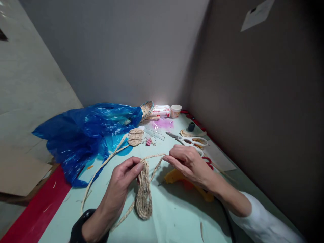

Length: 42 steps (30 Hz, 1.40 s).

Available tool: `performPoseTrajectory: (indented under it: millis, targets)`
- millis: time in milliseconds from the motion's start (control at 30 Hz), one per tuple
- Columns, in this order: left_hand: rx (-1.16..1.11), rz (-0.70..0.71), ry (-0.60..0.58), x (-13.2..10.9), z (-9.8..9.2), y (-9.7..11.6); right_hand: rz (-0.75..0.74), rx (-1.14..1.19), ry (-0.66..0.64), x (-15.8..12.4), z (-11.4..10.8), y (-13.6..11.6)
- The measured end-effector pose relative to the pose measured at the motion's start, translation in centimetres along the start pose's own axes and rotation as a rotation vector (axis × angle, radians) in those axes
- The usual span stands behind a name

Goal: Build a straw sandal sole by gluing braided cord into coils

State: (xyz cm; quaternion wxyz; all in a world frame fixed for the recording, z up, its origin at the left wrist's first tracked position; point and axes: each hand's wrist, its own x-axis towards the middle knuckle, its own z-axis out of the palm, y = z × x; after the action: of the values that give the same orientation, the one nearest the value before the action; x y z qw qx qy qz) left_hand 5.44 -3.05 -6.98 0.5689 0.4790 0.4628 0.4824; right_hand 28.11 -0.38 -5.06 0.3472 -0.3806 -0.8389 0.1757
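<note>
A long, sole-shaped piece of coiled straw braid (143, 199) hangs upright in the middle. My left hand (126, 172) is closed on its top end, thumb in front. From that end a loose strand of braid (154, 156) runs right to my right hand (183, 160), which pinches it between thumb and fingertips and holds it in a loop. Under my right hand lies a yellow glue gun (174, 176), its nozzle pointing left. A small oval woven piece (136, 137) with a long strand rests on the table farther back.
A blue plastic bag (86, 131) spreads over the back left. White-handled scissors (188, 139), red-handled scissors (208, 162), a dark spool (191, 126), a paper cup (176, 110) and a pink-white packet (162, 111) stand or lie toward the back. Walls border the pale green table (167, 222).
</note>
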Motion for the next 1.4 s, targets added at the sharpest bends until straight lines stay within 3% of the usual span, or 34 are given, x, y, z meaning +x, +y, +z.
performPoseTrajectory:
  millis: [133, 267, 533, 900, 1400]
  targets:
    - [0.027, -0.014, -0.032, -0.5, 0.1, 0.0, -0.062, 0.071, 0.044, -0.1, 0.0, -0.3]
    - [-0.062, -0.08, -0.05, -0.9, 0.4, 0.3, -0.022, 0.143, 0.033, -0.5, 0.1, -1.0]
    - [-0.156, -0.095, -0.008, -1.2, 0.8, 0.3, -0.055, 0.222, 0.106, -0.5, 0.3, -2.0]
    - [-0.123, -0.001, 0.08, -1.7, 0.7, 0.5, -0.003, 0.384, 0.076, -0.6, 0.3, -2.5]
    - [-0.083, 0.05, 0.11, -2.0, 1.0, 0.7, -0.082, 0.304, 0.098, -1.5, 2.0, -3.4]
